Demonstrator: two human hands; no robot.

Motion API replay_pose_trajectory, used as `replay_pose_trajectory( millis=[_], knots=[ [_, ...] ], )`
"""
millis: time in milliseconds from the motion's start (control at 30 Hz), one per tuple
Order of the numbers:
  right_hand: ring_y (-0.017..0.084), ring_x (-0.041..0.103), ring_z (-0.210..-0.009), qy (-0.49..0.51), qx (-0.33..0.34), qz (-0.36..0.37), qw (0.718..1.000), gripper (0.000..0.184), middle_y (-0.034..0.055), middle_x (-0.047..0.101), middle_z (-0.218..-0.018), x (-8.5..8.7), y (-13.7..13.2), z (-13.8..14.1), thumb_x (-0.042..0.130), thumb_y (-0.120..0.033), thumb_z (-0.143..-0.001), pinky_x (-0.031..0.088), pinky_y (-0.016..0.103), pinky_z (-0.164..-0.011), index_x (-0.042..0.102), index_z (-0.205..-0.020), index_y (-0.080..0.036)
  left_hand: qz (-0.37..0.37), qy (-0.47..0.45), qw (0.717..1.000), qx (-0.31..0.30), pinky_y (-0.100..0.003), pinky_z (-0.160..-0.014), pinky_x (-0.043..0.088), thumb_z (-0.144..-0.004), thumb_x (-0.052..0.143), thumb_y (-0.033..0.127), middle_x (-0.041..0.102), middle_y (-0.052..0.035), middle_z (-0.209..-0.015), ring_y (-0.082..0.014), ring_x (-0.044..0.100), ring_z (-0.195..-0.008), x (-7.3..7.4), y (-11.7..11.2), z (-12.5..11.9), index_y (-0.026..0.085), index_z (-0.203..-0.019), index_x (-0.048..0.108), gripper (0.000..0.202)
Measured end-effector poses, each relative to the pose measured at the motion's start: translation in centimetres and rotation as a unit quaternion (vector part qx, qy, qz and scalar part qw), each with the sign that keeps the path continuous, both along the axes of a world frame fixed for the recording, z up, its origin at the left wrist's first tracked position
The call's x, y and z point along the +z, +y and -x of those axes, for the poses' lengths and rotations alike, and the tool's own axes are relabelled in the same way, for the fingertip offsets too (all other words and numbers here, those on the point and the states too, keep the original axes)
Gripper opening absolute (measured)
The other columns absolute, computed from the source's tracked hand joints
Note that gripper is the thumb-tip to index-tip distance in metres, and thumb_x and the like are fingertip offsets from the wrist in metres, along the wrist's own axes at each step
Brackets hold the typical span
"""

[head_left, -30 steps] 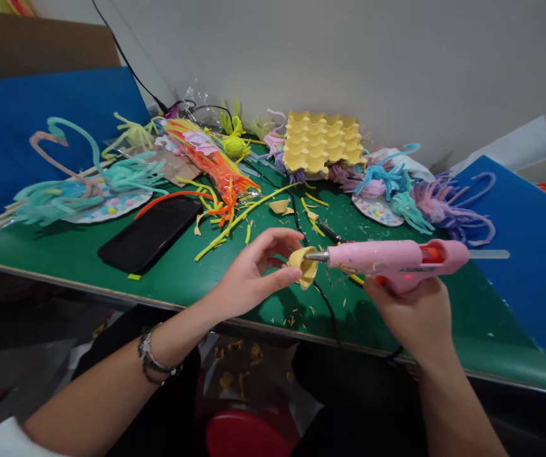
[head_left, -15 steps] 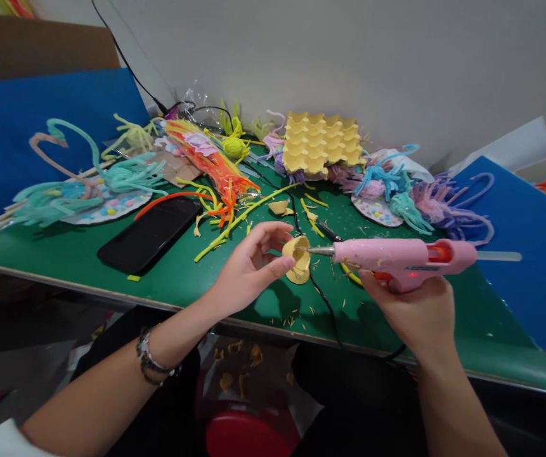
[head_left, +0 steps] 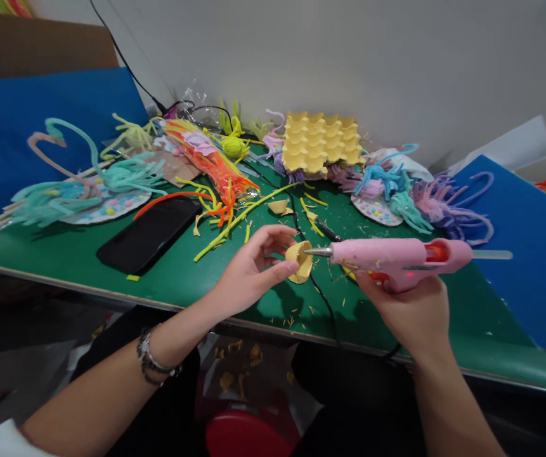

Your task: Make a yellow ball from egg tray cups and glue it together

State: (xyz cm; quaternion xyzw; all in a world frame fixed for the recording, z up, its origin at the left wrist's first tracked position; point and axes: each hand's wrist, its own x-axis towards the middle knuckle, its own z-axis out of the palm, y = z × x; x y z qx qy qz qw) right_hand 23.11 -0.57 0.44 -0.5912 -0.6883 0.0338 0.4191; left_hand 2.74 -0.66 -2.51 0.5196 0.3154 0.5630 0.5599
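My left hand (head_left: 248, 271) pinches a small yellow egg-carton cup (head_left: 299, 261) between thumb and fingers, its hollow turned toward the right. My right hand (head_left: 408, 311) grips a pink glue gun (head_left: 396, 257) held level, and its metal nozzle tip touches the inside of the cup. A clear glue stick pokes out of the gun's rear. The gun's black cord (head_left: 323, 298) runs down over the table's front edge. Both hands hover just above the green table (head_left: 63, 257).
A black phone (head_left: 149, 233) lies left of my left hand. Loose pipe cleaners (head_left: 215, 174), a yellow egg carton (head_left: 323, 145), decorated paper plates (head_left: 380, 209) and blue sheets (head_left: 515, 254) crowd the back and sides. Cut cardboard scraps lie in a red bin (head_left: 248, 431) below the table.
The cup has turned in my left hand so its hollow faces the gun, and the nozzle has gone into it. Both hands stay in nearly the same place.
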Motion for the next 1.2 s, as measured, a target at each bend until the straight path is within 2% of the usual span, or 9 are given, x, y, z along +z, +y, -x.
replay_pose_trajectory(
  millis=[267,433,767,1000,1200],
  knots=[
    [0.012,0.042,-0.027,0.004,0.005,0.015,1.000,0.030,-0.0053,0.041,-0.028,0.60,0.27,0.33,0.062,-0.038,-0.056,0.033,0.023,-0.031,0.040,-0.043,-0.023,-0.012,0.002,1.000,-0.010,-0.020,-0.070,0.046,-0.069,0.067,0.024,0.054,-0.0019,-0.090,-0.0122,0.054,-0.086,-0.17,0.04,0.05,0.020,-0.100,0.051,0.034],
    [0.012,0.041,-0.027,-0.016,0.001,0.021,1.000,0.036,-0.0042,0.040,-0.029,0.54,0.31,0.19,0.059,-0.047,-0.058,0.030,0.024,-0.030,0.037,-0.040,-0.024,-0.043,0.012,0.999,-0.014,-0.022,-0.072,0.046,-0.069,0.066,0.023,0.055,-0.0025,-0.091,-0.0132,0.054,-0.088,-0.09,0.00,0.14,0.020,-0.099,0.050,0.034],
    [0.012,0.040,-0.030,0.000,-0.017,0.068,0.998,0.034,-0.0027,0.041,-0.031,0.71,0.38,0.13,0.059,-0.047,-0.054,0.033,0.026,-0.034,0.038,-0.039,-0.024,-0.063,0.017,0.998,-0.003,-0.024,-0.074,0.048,-0.070,0.065,0.024,0.057,-0.0029,-0.093,-0.0146,0.056,-0.089,-0.12,0.00,0.43,0.021,-0.100,0.051,0.033],
    [0.013,0.043,-0.031,0.027,-0.029,0.048,0.998,0.033,-0.0026,0.044,-0.031,0.89,0.37,-0.05,0.062,-0.046,-0.053,0.034,0.026,-0.035,0.042,-0.041,-0.023,-0.030,0.027,0.999,0.032,-0.023,-0.072,0.047,-0.069,0.064,0.023,0.057,-0.0030,-0.091,-0.0141,0.055,-0.089,-0.11,0.31,0.29,0.020,-0.098,0.050,0.033],
    [0.016,0.051,-0.041,0.047,-0.100,0.007,0.994,0.031,-0.0010,0.052,-0.040,0.54,0.30,-0.40,0.063,-0.045,-0.059,0.040,0.027,-0.042,0.045,-0.048,-0.023,-0.011,0.034,0.997,0.064,-0.024,-0.071,0.046,-0.067,0.065,0.023,0.057,-0.0031,-0.090,-0.0146,0.055,-0.089,-0.06,0.59,0.27,0.020,-0.097,0.050,0.033]
  ],
)
